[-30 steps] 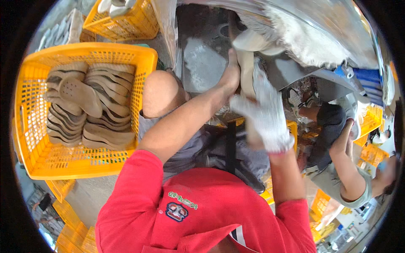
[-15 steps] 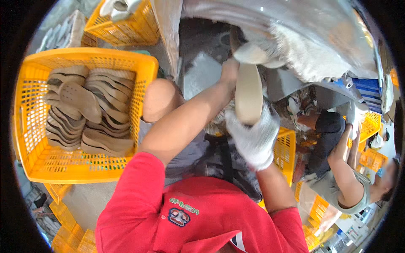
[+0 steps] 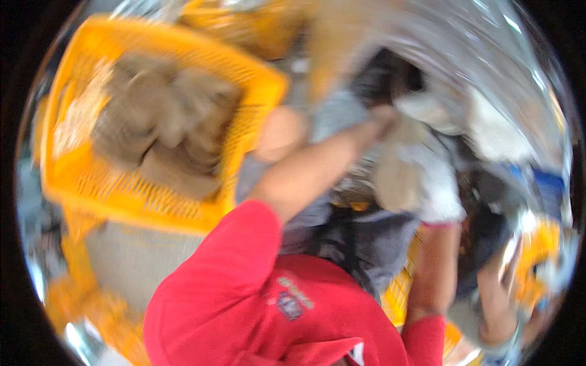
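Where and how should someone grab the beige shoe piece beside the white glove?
Probably the near half's left edge, from the left: the beige shoe piece looks elongated, that edge uncovered; the gloved right hand is at its right side.

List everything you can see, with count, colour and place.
Large basket: one, yellow, left
Shoe soles: too blurred to count, brown, inside that basket
Separate sole: one, tan, by both hands
Other crates: several, yellow, around the scene
Sheeting: count unclear, translucent grey, upper right
Blurred object: one, blue, right edge
Co-worker's arm: at least one, bare, lower right
Shirt: one, red, bottom centre
Left hand: one, bare, centre
Right hand: one, white-gloved, right of centre
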A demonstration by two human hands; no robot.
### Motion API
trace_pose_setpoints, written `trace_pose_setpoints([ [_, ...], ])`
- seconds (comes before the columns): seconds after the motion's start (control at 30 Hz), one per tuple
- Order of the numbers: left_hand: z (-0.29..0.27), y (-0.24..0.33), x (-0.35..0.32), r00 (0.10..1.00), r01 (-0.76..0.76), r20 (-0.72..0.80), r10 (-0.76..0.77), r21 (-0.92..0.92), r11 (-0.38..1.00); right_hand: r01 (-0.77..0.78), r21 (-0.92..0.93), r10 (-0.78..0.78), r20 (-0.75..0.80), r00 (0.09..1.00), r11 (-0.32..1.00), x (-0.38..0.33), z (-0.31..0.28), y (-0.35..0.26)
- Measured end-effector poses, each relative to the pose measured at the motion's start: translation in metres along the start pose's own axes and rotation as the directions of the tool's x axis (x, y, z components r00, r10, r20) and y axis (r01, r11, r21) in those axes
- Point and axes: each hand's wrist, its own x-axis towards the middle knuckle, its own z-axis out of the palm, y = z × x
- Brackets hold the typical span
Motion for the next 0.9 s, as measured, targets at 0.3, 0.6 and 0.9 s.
trace_pose_setpoints([
  [0.3,-0.248,0.075,-0.170,0.385,-0.089,-0.150,0.910,0.976,0.199,-0.296,-0.344,0.137,-0.417,0.898,0.891,-0.147,-0.029,0.165],
  [0.6,-0.403,0.108,-0.218,0.898,0.225,-0.165,0.407,0.969,-0.103,-0.158,-0.459,-0.041,-0.394,0.918,0.874,-0.142,-0.022,0.158],
  [0.9,-0.195,0.206,-0.288,0.397,-0.513,-0.293,0.870,0.715,0.475,0.452,-0.364,-0.507,-0.069,0.859,0.815,-0.112,0.055,0.048],
])
